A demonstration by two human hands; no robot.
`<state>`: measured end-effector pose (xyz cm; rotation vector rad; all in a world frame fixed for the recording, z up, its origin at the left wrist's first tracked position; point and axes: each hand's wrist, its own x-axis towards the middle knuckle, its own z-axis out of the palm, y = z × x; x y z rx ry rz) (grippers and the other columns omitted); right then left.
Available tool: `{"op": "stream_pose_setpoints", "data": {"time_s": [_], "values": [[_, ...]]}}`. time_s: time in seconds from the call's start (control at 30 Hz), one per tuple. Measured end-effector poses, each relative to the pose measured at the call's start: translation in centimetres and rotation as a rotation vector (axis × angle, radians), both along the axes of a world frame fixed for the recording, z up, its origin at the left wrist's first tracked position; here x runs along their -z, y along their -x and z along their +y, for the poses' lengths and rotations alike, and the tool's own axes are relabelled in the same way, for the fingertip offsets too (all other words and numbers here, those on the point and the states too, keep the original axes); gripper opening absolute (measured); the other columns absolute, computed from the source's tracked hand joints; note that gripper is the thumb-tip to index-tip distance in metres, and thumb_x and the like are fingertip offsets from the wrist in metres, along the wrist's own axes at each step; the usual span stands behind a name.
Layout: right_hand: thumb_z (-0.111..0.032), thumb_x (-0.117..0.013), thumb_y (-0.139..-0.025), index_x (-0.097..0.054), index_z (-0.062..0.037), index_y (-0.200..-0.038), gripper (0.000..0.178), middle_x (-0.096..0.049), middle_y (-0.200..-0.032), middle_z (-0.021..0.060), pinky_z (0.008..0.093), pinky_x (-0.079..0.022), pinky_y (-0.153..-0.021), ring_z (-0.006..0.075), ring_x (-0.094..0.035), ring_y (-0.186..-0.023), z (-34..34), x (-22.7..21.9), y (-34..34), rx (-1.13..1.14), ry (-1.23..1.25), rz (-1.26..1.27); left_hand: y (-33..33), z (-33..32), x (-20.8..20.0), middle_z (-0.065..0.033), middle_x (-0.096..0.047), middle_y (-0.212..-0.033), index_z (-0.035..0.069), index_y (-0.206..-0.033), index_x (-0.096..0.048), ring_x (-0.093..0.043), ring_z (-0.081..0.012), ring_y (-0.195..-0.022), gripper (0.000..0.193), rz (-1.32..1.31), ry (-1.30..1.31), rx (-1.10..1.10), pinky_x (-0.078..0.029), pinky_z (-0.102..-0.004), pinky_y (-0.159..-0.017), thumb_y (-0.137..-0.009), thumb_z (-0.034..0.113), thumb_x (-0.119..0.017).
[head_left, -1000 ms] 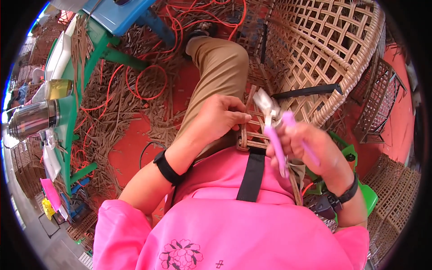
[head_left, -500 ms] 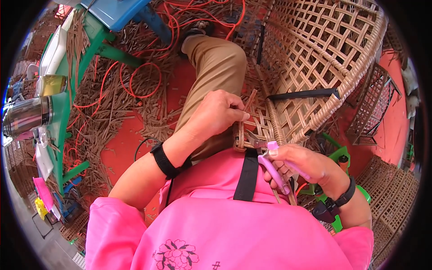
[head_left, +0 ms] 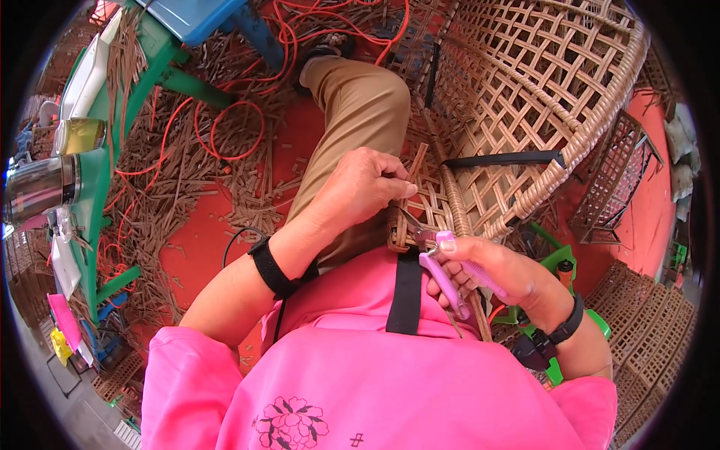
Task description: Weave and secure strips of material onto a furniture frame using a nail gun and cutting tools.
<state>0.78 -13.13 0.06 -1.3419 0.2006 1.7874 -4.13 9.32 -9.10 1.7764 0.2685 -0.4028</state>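
pliers in the right hand, strip pinched in the left, at the near edge of the weave

nearest: pink shirt (head_left: 360, 375), with a black strap (head_left: 405, 296) lying up its front to the near edge of a woven panel (head_left: 431, 199) at the lap. strap's purpose — cannot tell.

right hand (head_left: 501, 270): fingers curled round lilac-handled pliers (head_left: 444, 283), thumb on top. handles stand apart within the grip; the jaws point left and far, close by the panel's near edge. bite on a strip: cannot tell.

left hand (head_left: 361, 186): thumb and forefinger nearly together, pinching a flat strip (head_left: 418, 161) that sticks up from the panel's left side — probably to keep it steady beside the tool. other fingers folded in.

panel sits close to the body, likely for easy reach by both hands. right and farther: a tall lattice (head_left: 525, 97) with a thick wrapped rim, leaning outward, a black band (head_left: 502, 159) across it. far left: loose strips (head_left: 187, 180) on the red floor, orange cord among them, blue stool (head_left: 195, 15) beyond.
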Motion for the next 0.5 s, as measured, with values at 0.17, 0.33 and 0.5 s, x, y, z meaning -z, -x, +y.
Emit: {"op": "stream_pose_setpoints", "data": {"time_s": [0.17, 0.33, 0.5], "values": [[-0.05, -0.056, -0.093, -0.06, -0.0011, -0.096, 0.049, -0.063, -0.086, 0.0079, 0.0282, -0.052, -0.061, 0.0143, -0.063, -0.074, 0.3, 0.2, 0.2, -0.059, -0.027, -0.045, 0.0, -0.2, -0.3, 0.0026, -0.056, -0.065, 0.003, -0.083, -0.071, -0.048, -0.006, -0.059, 0.016, -0.031, -0.021, -0.002, -0.039, -0.0256, -0.053, -0.085, 0.019, -0.075], [-0.044, -0.062, -0.091, -0.06, -0.0023, -0.093, 0.041, -0.061, -0.079, 0.0051, 0.0269, -0.049, -0.057, 0.0126, -0.061, -0.068, 0.7, 0.1, 0.4, -0.087, 0.029, -0.087, 0.1, -0.3, -0.6, 0.0012, -0.056, -0.064, 0.002, -0.084, -0.071, -0.046, -0.0064, -0.059, 0.017, -0.064, -0.056, -0.015, -0.039, -0.0271, -0.054, -0.084, 0.018, -0.075], [-0.033, -0.067, -0.089, -0.059, -0.0032, -0.093, 0.031, -0.06, -0.079, 0.0039, 0.027, -0.049, -0.057, 0.0117, -0.06, -0.066, 0.8, 0.4, 1.5, -0.079, 0.071, -0.127, 0.2, -0.7, -0.6, -0.0019, -0.056, -0.063, 0.0, -0.084, -0.071, -0.048, -0.0077, -0.06, 0.018, -0.111, -0.07, -0.044, -0.04, -0.0286, -0.055, -0.083, 0.017, -0.075]]}}
